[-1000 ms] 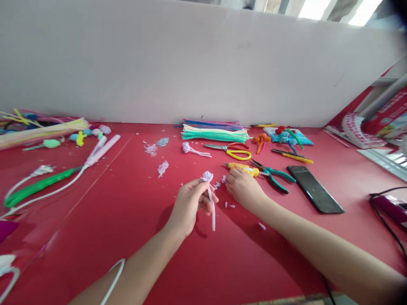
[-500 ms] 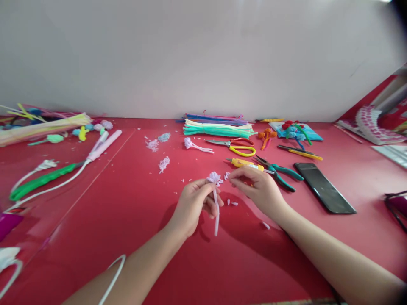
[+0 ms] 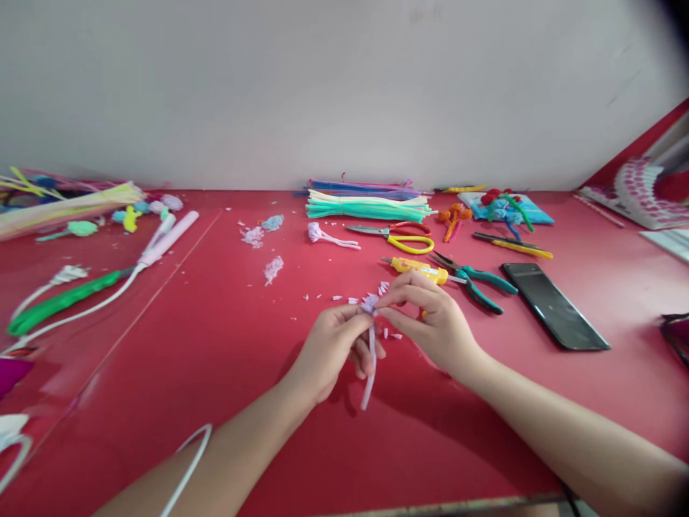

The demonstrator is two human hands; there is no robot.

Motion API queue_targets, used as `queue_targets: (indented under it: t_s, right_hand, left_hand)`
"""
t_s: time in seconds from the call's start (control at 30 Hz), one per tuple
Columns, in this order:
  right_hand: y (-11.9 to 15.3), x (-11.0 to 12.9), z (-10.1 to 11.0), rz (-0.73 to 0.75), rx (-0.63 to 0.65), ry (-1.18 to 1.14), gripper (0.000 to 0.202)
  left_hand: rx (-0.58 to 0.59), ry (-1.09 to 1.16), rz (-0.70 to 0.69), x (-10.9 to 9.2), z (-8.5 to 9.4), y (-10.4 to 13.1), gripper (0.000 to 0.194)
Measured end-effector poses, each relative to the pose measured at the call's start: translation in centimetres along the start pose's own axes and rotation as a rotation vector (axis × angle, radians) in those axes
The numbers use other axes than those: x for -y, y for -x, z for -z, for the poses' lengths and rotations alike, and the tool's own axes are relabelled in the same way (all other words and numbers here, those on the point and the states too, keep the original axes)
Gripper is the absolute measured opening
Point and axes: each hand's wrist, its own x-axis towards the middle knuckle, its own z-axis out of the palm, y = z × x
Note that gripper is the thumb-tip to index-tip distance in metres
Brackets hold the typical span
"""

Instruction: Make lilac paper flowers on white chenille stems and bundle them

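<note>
Between thumb and fingers my left hand (image 3: 336,341) pinches a pale lilac pipe-cleaner flower (image 3: 369,304), its stem hanging down below the palm. My right hand (image 3: 430,312) has its thumb and fingertips closed at the flower's right side; whether a small piece is pinched there is too small to tell. Short lilac pieces (image 3: 392,335) lie scattered on the red table (image 3: 242,431) around both hands. Just behind my right hand rests a yellow glue gun (image 3: 417,270). A second lilac pipe-cleaner piece (image 3: 323,233) with a rounded head and long stems lies farther back.
Scissors (image 3: 401,235), teal-handled pliers (image 3: 479,281) and a phone (image 3: 554,305) lie to the right. Bundled pipe cleaners (image 3: 371,207) lie along the wall. A pink hair straightener (image 3: 171,240) with a white cord and a green-handled tool (image 3: 64,305) are at left.
My right hand has moved left, its fingertips now meeting the flower. The flower's head is partly covered by fingers. The whole view has shifted slightly.
</note>
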Motion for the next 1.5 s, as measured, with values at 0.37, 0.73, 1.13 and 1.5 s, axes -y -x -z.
queue_targets:
  t_s: [0.37,0.73,1.13,1.5]
  right_hand:
    - [0.1,-0.4,0.1,0.295,-0.064,0.272,0.01]
    - [0.3,-0.2,0.3,0.443,-0.076,0.485,0.012]
    - [0.6,2.7,0.9,-0.098,0.014,-0.285,0.009]
    - [0.9,3.6,0.0,-0.524,0.097,-0.861,0.012]
  left_hand:
    - [0.008,-0.033,-0.042,0.2,0.3,-0.1,0.021]
    - [-0.012,-0.248,-0.159,0.0,0.3,0.4,0.025]
    - [-0.268,-0.824,-0.978,-0.1,1.5,1.2,0.018]
    - [-0.284,-1.119,-1.267,-0.4,2.0,1.1,0.021]
